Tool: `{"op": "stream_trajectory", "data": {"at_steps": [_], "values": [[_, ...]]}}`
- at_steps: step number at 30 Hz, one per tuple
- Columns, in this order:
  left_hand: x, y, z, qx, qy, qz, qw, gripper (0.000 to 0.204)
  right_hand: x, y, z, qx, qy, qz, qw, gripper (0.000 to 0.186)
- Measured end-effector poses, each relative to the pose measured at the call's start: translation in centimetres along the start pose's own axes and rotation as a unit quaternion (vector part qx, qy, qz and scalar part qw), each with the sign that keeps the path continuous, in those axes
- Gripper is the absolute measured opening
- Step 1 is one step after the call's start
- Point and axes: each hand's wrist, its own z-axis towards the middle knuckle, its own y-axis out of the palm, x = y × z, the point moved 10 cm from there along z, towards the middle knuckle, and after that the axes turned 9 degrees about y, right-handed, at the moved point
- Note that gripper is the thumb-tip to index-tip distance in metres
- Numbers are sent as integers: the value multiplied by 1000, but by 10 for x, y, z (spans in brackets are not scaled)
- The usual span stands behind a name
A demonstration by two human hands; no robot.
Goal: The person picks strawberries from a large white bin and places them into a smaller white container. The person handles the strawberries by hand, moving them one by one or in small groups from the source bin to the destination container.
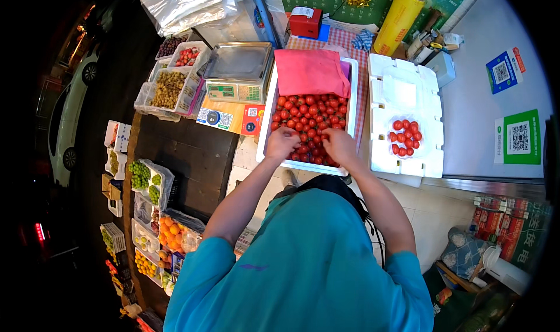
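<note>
Loosely curled, left hand (282,143) and right hand (339,144) touch red tomatoes (313,109).

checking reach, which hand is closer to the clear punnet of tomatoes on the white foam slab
Right: the right hand is at the loose tomatoes, left of the punnet; the left hand is farther left, also at them.

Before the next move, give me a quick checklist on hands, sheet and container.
1. Left hand at the cherry tomatoes: ok, fingers among them.
2. Right hand over the white foam box: ok, fingers down at the tomatoes.
3. Firm grip on a tomato: cannot tell, hands hide it.
4. Pink sheet away from both hands: ok, at the far end.
5. Clear plastic container on the white foam slab: ok, tomatoes inside.
</note>
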Motion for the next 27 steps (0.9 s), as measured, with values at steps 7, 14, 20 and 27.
{"op": "stream_trajectory", "data": {"at_steps": [7,14,20,27], "values": [[-14,-7,4,-22,-70,-144,987,25,-8,43,12,-61,-7,-108,992,13],[50,-5,-3,81,264,344,897,23,36,22,10,-291,262,660,642,18],[54,50,32,-58,247,621,742,21,40,14,24,-155,122,308,931,14],[56,17,45,-21,195,461,866,26,-21,37,-2,-45,-74,-190,978,13]]}}
